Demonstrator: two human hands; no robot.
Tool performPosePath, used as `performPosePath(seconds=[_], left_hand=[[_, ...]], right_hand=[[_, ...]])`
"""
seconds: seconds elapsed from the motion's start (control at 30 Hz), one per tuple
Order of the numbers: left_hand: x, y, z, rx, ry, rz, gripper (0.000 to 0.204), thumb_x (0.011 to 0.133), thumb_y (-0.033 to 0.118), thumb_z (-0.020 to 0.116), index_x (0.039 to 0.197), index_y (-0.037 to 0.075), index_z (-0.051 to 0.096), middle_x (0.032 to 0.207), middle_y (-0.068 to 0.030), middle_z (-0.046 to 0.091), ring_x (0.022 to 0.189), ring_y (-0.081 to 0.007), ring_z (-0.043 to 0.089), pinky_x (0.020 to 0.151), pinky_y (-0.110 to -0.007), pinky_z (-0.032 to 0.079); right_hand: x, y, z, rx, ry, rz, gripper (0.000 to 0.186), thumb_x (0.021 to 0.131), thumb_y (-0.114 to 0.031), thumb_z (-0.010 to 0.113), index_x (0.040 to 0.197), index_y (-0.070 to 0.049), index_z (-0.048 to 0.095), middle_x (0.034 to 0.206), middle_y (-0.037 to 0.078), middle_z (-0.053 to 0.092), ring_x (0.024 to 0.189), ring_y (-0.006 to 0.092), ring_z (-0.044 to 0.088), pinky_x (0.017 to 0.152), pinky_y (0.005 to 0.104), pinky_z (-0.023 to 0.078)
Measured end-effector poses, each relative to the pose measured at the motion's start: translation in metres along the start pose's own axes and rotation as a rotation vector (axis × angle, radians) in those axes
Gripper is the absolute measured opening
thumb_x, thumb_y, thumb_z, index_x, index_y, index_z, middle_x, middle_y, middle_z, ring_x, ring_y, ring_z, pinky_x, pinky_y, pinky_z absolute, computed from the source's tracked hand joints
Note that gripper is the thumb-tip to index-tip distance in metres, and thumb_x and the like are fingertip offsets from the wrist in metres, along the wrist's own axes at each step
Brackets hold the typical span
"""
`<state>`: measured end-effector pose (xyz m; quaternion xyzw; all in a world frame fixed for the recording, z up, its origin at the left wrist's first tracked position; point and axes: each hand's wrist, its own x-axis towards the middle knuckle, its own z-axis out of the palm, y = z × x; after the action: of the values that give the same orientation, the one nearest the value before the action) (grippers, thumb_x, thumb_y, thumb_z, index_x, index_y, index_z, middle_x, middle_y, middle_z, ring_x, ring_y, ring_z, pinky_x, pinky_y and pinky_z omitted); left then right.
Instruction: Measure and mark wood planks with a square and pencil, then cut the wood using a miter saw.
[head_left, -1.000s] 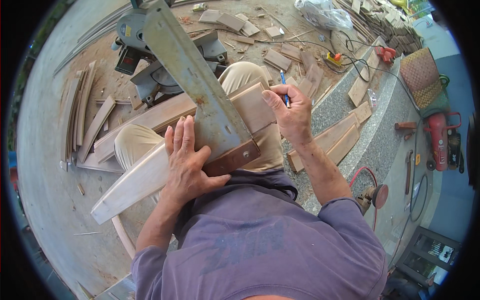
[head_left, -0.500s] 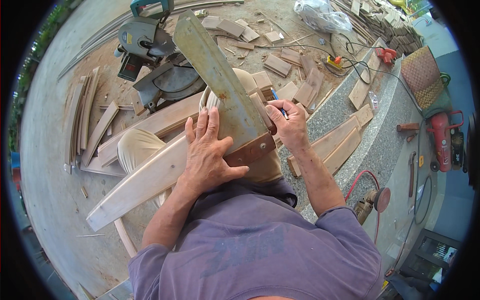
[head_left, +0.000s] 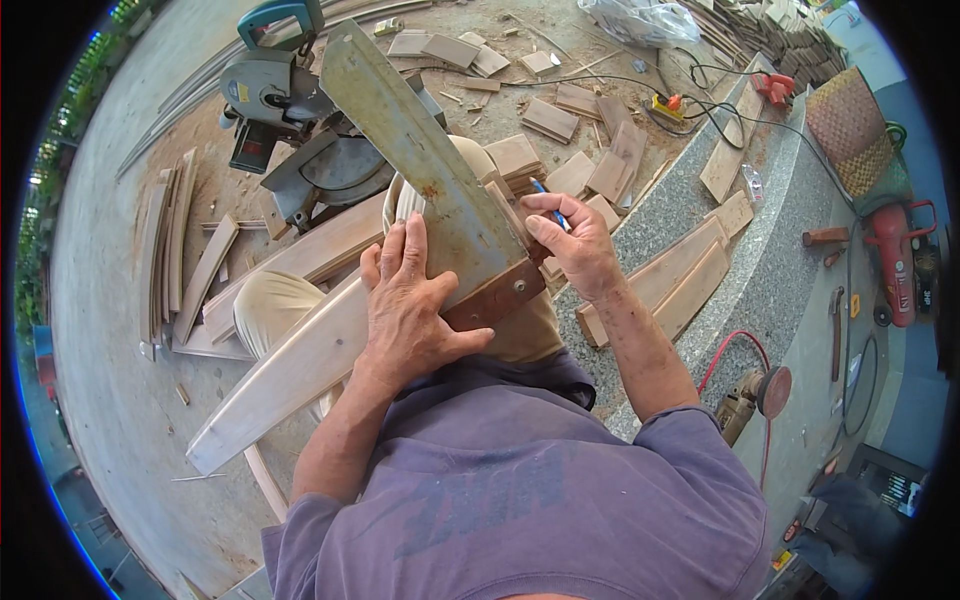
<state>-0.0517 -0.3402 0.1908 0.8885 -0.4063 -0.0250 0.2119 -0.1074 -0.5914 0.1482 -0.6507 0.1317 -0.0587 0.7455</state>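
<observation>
A long pale wooden board [head_left: 290, 375] lies slantwise across my lap. Over its far end rests a large, worn metal square: a broad grey-green blade [head_left: 405, 140] reaches away from me, and a brown stock [head_left: 495, 296] sits at its near end. My left hand [head_left: 410, 300] lies on the board and square, fingers spread and thumb stretched over the stock. At the square's right edge, my right hand [head_left: 575, 245] pinches a blue pencil [head_left: 555, 212]. The pencil slants up to the left between thumb and fingers; I cannot tell whether its tip touches wood.
A mitre saw [head_left: 310, 140] stands at the far left. Wood strips [head_left: 172, 240] and short offcuts [head_left: 550, 120] litter the floor. On my right, a granite step [head_left: 770, 250] bears boards [head_left: 660, 270], cables and a red plug. An angle grinder [head_left: 750, 395] lies near my right elbow.
My right hand has shifted slightly and its fingers have changed their hold on the pencil. The left hand stays spread on the board and square. The whole view has moved a little.
</observation>
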Motion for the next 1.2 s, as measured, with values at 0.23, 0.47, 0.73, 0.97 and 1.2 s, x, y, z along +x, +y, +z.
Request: performPosePath(seconds=[0.23,0.47,0.73,0.97,1.2], left_hand=[[0.003,-0.001,0.002,0.002,0.002,-0.012,0.057,0.056,0.054,0.087,0.084,0.005,0.077,0.161,-0.0341,0.031,0.149,-0.0458,0.026,0.120,-0.057,0.016],[0.004,-0.002,0.005,-0.011,0.029,0.004,0.057,0.053,0.053,0.088,0.083,0.006,0.078,0.161,-0.0333,0.032,0.149,-0.0449,0.027,0.119,-0.057,0.017],[0.003,-0.003,0.005,-0.032,0.028,-0.011,0.056,0.054,0.052,0.088,0.084,0.005,0.077,0.162,-0.0330,0.031,0.151,-0.0449,0.024,0.119,-0.058,0.017],[0.004,-0.003,0.005,-0.046,0.023,-0.009,0.057,0.054,0.050,0.090,0.085,0.004,0.077,0.162,-0.0351,0.030,0.150,-0.0477,0.024,0.122,-0.057,0.016],[0.005,-0.004,0.007,-0.035,0.014,-0.002,0.058,0.055,0.054,0.088,0.086,0.006,0.078,0.162,-0.0327,0.031,0.151,-0.0441,0.024,0.120,-0.059,0.015]], right_hand=[[-0.013,-0.032,-0.026,-0.560,0.265,-0.317,0.045,0.108,-0.037,0.061,0.123,0.004,0.071,0.088,0.010,0.074,0.072,0.0094,0.064,0.064,0.0245,0.053],[-0.020,-0.053,-0.006,-0.589,0.174,-0.602,0.017,0.097,-0.011,0.074,0.110,-0.001,0.072,0.094,0.013,0.075,0.080,0.0186,0.073,0.070,0.0310,0.057],[-0.010,-0.061,0.015,-0.750,0.036,-0.689,0.019,0.088,0.003,0.070,0.107,0.000,0.071,0.097,0.015,0.072,0.086,0.0302,0.073,0.075,0.0375,0.059],[-0.003,-0.063,0.016,-0.752,-0.014,-0.648,0.021,0.086,0.004,0.066,0.106,0.000,0.071,0.098,0.015,0.072,0.087,0.0300,0.072,0.076,0.0376,0.057],[0.008,-0.075,0.013,-0.805,-0.099,-0.654,0.010,0.094,-0.002,0.067,0.104,-0.001,0.069,0.090,0.014,0.068,0.081,0.0318,0.069,0.070,0.0405,0.055]])
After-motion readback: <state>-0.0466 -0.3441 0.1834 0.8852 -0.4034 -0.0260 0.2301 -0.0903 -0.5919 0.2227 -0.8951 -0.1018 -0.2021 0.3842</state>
